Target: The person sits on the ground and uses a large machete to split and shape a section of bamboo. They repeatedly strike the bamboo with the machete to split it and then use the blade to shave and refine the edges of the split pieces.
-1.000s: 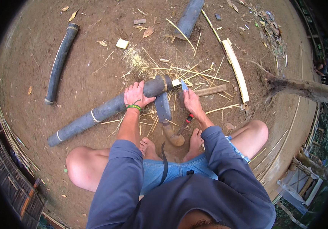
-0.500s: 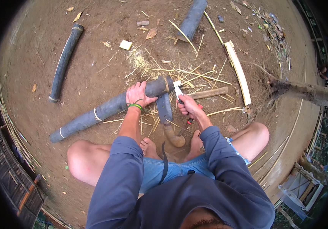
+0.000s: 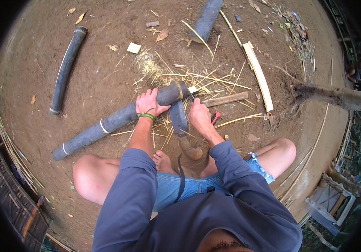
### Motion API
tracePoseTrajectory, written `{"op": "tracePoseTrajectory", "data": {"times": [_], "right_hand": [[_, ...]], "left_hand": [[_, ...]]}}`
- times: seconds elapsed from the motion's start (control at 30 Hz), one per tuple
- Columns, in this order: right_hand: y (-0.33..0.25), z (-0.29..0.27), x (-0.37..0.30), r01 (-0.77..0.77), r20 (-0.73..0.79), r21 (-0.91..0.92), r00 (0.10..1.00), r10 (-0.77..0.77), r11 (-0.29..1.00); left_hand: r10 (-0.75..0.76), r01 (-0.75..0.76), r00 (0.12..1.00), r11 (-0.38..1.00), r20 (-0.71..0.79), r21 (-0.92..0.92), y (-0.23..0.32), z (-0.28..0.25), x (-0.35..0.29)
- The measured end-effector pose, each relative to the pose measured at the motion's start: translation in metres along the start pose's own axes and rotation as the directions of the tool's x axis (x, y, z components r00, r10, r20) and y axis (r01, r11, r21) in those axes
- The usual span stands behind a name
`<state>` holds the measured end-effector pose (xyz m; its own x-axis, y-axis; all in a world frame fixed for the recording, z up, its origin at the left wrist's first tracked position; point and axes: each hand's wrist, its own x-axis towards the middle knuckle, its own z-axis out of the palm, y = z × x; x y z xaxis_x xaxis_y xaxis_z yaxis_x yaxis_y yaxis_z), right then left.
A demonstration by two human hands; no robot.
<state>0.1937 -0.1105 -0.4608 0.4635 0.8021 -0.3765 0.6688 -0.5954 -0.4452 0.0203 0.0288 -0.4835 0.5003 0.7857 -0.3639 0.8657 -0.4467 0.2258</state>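
Observation:
A long dark bamboo tube (image 3: pixel 121 117) with pale rings lies slantwise before me. My left hand (image 3: pixel 151 103) is closed over it near its right end. At that end a pale wood piece (image 3: pixel 193 89) shows at the mouth. My right hand (image 3: pixel 200 115) is closed around a bladed tool (image 3: pixel 216 117) with a red-and-black handle, mostly hidden in my fist. Its narrow tip meets the tube's right end; the exact kind of tool is hidden. Between my hands lies a machete (image 3: pixel 178 117) with a curved wooden handle, its blade's upper end by the tube.
Split strips (image 3: pixel 214 80) and shavings litter the ground beyond the tube. A flat wooden stick (image 3: pixel 226 99) lies right of it. Other dark tubes lie far left (image 3: pixel 69 69) and far ahead (image 3: pixel 207 21). A pale split length (image 3: pixel 259 75) and a tree trunk (image 3: pixel 336 95) are at right.
My right hand has turned and shifted slightly left, bringing the tool's blade edge-on against the tube's end. My left hand keeps its hold; the whole view has shifted a little.

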Motion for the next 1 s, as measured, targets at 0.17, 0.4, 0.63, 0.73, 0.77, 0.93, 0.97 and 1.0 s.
{"op": "tracePoseTrajectory", "data": {"times": [0.17, 0.4, 0.63, 0.73, 0.77, 0.93, 0.97, 1.0], "right_hand": [[-0.011, 0.004, 0.004, -0.013, 0.021, -0.065, 1.000, 0.015, 0.998], [0.019, 0.030, -0.002, -0.024, 0.055, 0.014, 0.998, 0.024, 1.000], [0.027, 0.008, -0.015, -0.055, -0.105, 0.042, 0.993, 0.060, 0.998], [0.024, -0.010, 0.008, 0.002, -0.228, 0.134, 0.973, 0.028, 0.991], [0.028, -0.011, 0.010, -0.008, -0.229, 0.151, 0.972, 0.043, 0.988], [0.043, 0.004, 0.014, -0.015, -0.148, 0.104, 0.989, 0.031, 0.994], [0.042, 0.005, 0.016, -0.019, -0.154, 0.130, 0.987, 0.039, 0.991], [0.042, 0.005, 0.018, -0.022, -0.161, 0.156, 0.986, 0.047, 0.988]], "left_hand": [[0.016, -0.018, 0.999, 0.999, -0.045, -0.039, -0.004, 0.007, -0.002], [0.047, -0.047, 0.999, 0.996, -0.004, -0.076, 0.000, 0.007, -0.007], [0.042, -0.035, 0.996, 0.996, 0.085, -0.078, -0.006, -0.009, 0.010], [0.049, -0.041, 0.995, 0.994, 0.082, -0.097, 0.000, -0.013, 0.010], [0.054, -0.047, 0.995, 0.995, 0.082, -0.088, 0.000, -0.013, 0.010], [0.089, -0.078, 0.991, 0.992, 0.105, -0.101, -0.004, -0.014, 0.015], [0.087, -0.077, 0.991, 0.992, 0.105, -0.097, -0.005, -0.014, 0.015], [0.086, -0.076, 0.991, 0.993, 0.106, -0.094, -0.006, -0.013, 0.015]]}}
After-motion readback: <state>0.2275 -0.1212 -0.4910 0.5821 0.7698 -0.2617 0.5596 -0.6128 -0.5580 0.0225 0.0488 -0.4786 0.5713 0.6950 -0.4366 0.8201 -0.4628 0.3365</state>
